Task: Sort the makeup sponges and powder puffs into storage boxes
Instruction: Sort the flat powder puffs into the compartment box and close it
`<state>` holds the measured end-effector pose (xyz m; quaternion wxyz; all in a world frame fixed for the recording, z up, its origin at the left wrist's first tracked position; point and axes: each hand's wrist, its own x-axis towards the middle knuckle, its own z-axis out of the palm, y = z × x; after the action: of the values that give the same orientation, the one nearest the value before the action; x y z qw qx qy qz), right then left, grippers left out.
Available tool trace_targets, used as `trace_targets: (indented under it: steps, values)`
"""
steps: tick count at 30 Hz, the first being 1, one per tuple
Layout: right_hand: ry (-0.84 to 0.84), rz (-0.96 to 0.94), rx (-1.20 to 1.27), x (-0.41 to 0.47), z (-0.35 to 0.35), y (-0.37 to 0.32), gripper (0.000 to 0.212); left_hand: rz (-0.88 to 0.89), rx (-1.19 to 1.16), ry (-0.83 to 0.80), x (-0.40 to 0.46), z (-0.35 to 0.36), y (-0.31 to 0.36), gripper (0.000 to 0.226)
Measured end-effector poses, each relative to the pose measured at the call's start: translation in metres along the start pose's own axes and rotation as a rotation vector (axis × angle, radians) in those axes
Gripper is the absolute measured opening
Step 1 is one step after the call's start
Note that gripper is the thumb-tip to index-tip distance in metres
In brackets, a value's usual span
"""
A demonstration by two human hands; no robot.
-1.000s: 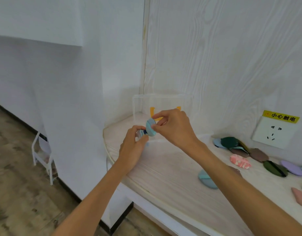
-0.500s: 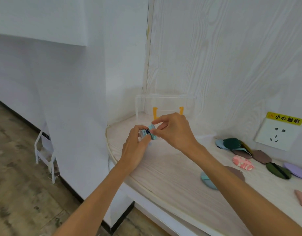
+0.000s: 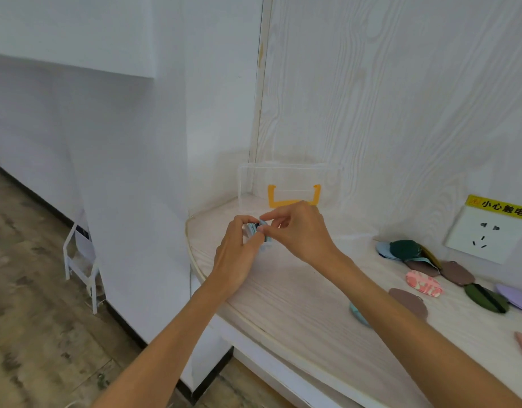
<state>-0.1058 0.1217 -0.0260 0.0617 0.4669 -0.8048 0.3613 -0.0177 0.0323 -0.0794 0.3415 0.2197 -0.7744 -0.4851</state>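
Observation:
My left hand [image 3: 237,254] and my right hand [image 3: 298,231] meet over the left end of the white wooden counter [image 3: 298,313]. Between their fingertips they pinch a small stack of light blue powder puffs [image 3: 258,229], held on edge. A clear storage box [image 3: 289,184] with an orange handle stands just behind my hands in the corner. Several loose puffs lie at the right: a dark green one [image 3: 405,249], a pink patterned one [image 3: 424,287], a brown one [image 3: 408,301], an olive one [image 3: 486,298] and a lilac one [image 3: 516,297].
A wall socket [image 3: 486,237] with a yellow warning label sits on the wood-grain wall at the right. The counter's rounded edge drops to a wooden floor on the left, where a small white rack [image 3: 83,260] stands against the wall.
My right hand brought its blue puff down against the puffs in my left hand. Both hands now pinch the stack together, slightly lower and closer to the counter.

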Motion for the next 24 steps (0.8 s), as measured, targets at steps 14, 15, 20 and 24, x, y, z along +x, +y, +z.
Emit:
trace_targets:
  steps: [14, 15, 20, 24]
  values:
    - [0.013, -0.03, -0.108, 0.001, -0.003, 0.008, 0.019, -0.043, -0.078, 0.006, 0.006, 0.002, -0.004, 0.034]
    - [-0.012, -0.027, -0.117, 0.002, -0.003, 0.009, 0.017, -0.049, -0.116, 0.013, 0.007, 0.001, -0.005, 0.037]
    - [-0.253, 0.016, -0.015, 0.008, -0.015, 0.009, 0.024, -0.02, -0.157, 0.029, 0.006, -0.001, -0.006, 0.017]
    - [-0.156, 0.043, -0.054, 0.006, -0.019, 0.01, 0.013, -0.025, -0.184, 0.04, 0.008, 0.0, -0.006, 0.012]
